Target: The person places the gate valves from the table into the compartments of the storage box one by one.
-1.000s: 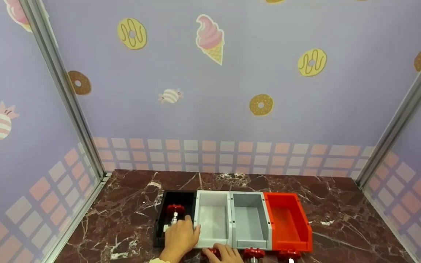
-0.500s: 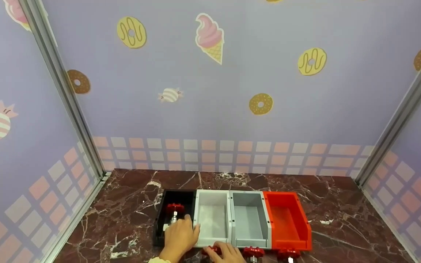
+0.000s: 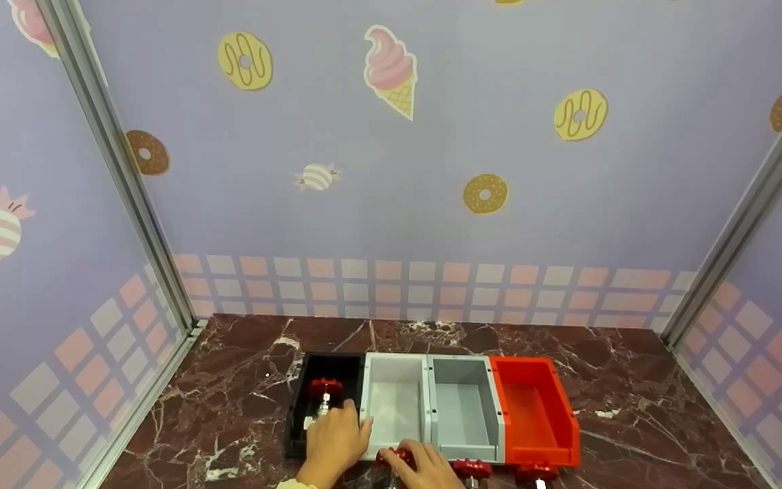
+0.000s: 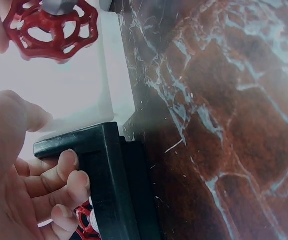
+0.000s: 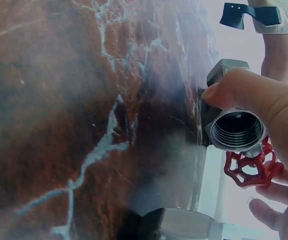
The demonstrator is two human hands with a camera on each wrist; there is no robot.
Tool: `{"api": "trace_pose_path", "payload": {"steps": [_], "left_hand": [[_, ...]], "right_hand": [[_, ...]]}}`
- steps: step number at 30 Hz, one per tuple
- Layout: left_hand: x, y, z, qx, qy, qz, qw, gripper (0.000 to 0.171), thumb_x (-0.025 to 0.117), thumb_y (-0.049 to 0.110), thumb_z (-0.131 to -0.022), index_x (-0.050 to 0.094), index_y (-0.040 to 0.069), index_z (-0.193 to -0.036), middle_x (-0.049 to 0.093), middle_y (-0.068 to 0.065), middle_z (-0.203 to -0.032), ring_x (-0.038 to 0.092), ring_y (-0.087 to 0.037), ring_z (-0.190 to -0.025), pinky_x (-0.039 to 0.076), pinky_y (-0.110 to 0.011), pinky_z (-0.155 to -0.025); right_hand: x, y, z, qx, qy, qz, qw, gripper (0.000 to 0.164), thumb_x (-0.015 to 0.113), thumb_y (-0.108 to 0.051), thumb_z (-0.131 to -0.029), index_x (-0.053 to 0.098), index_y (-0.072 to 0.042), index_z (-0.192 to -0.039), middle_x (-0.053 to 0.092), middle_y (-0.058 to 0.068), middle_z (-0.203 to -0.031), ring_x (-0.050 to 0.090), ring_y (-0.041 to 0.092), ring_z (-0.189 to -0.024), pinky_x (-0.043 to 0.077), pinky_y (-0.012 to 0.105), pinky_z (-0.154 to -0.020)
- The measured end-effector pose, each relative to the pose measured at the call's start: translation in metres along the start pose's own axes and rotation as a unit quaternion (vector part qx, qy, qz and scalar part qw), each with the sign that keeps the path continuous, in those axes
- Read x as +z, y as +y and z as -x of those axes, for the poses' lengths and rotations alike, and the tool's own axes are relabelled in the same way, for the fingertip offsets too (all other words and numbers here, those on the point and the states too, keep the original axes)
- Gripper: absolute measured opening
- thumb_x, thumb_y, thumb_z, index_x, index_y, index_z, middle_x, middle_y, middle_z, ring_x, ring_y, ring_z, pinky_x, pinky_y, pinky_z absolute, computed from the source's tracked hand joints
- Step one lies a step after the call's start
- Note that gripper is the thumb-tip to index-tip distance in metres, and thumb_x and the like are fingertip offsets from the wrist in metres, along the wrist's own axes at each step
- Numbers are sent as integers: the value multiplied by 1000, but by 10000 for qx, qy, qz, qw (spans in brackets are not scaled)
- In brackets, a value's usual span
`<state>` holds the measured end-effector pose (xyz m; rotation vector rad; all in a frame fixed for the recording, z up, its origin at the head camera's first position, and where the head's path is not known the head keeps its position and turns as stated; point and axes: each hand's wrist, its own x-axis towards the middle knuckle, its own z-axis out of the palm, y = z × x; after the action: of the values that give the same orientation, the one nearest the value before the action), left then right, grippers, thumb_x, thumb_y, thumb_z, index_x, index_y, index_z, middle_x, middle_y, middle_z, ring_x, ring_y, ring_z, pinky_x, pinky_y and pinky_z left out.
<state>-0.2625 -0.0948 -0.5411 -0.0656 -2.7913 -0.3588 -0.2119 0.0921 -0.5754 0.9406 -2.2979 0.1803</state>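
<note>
My left hand (image 3: 337, 438) stays at the black bin (image 3: 294, 435), its fingers bent over the wall that borders the white bin (image 3: 396, 411), with the thumb on the white side. Inside the black bin lies a gate valve (image 3: 325, 388) with a red handwheel, partly covered by that hand. My right hand (image 3: 425, 468) holds a second gate valve (image 5: 227, 71) in front of the white bin. Its thumb presses the metal body near the threaded opening, and its fingers are by the red handwheel (image 5: 251, 167). The left wrist view shows this handwheel (image 4: 54, 30) over the white bin.
Right of the white bin, a grey bin (image 3: 462, 411) and a red bin (image 3: 540, 394) continue the row. Two more valves, one before the grey bin (image 3: 472, 468) and one before the red bin (image 3: 537, 472), lie on the dark marbled table (image 3: 228, 394). Patterned walls enclose it.
My right hand has risen slightly with its valve and shifted a little right, so more of the metal body shows under the handwheel. The left hand has stayed in place.
</note>
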Motion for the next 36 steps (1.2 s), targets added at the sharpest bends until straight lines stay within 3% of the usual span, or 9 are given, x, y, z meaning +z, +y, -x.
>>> {"api": "trace_pose_path", "payload": {"steps": [5,13,16,19,22,25,29,33,36], "left_hand": [[0,1,0,-51,-41,-3,10000,39,63,44,-79,59,6,-85,64,-14,-69,60,-32,-59,43,-46,-51],[3,1,0,84,166,-71,9998,37,63,43,-78,59,6,-83,64,-15,-67,59,-33,-57,42,-45,-49],[2,1,1,120,188,-63,9997,37,63,43,-78,59,7,-83,63,-14,-66,59,-32,-55,42,-44,-48],[2,1,2,88,134,-51,9999,37,63,44,-79,59,7,-84,63,-14,-67,59,-31,-55,41,-44,-47],[2,1,2,36,88,-43,9999,37,63,44,-79,59,8,-85,63,-14,-66,58,-31,-54,41,-43,-46],[2,2,2,18,68,-38,10000,36,63,43,-79,59,8,-84,63,-14,-66,58,-31,-55,41,-43,-46],[2,2,2,-2,39,-45,10000,36,63,44,-80,59,8,-85,63,-14,-68,59,-32,-56,41,-44,-47],[3,1,2,-52,16,-62,10000,37,63,44,-80,59,8,-86,63,-13,-67,59,-31,-55,41,-43,-47],[2,1,2,-37,18,-51,10000,37,62,44,-80,59,8,-85,64,-13,-68,59,-31,-55,41,-43,-47]], "right_hand": [[-6,7,-4,-172,-115,-427,9989,63,51,-59,-82,44,-23,-133,51,2,-106,49,12,-86,44,27,-68],[-14,17,-13,-329,-192,-549,9978,72,47,-65,-80,42,-19,-135,51,6,-112,48,14,-90,44,27,-72],[-16,19,-18,-314,-166,-651,9972,76,55,-66,-75,45,-17,-132,50,6,-112,46,14,-88,43,27,-72],[-18,21,-22,-345,-64,-830,9959,74,72,-45,-69,46,-15,-131,51,8,-114,46,15,-89,43,27,-73],[-20,22,-26,-364,-140,-1112,9930,84,78,-26,-56,44,-13,-132,49,11,-116,47,17,-91,44,29,-73],[-23,25,-29,-324,-287,-1328,9902,89,79,-39,-60,41,-12,-135,47,12,-119,46,19,-95,44,31,-75],[-26,28,-33,-255,-357,-1510,9876,101,66,-71,-60,38,-11,-137,45,12,-122,46,20,-101,45,33,-79],[-28,29,-36,-76,-498,-1624,9854,102,58,-76,-62,32,-15,-140,42,12,-126,45,21,-105,46,35,-80],[-30,30,-39,108,-652,-1660,9839,106,63,-74,-59,27,-19,-143,41,12,-129,45,22,-108,48,37,-80]]}}
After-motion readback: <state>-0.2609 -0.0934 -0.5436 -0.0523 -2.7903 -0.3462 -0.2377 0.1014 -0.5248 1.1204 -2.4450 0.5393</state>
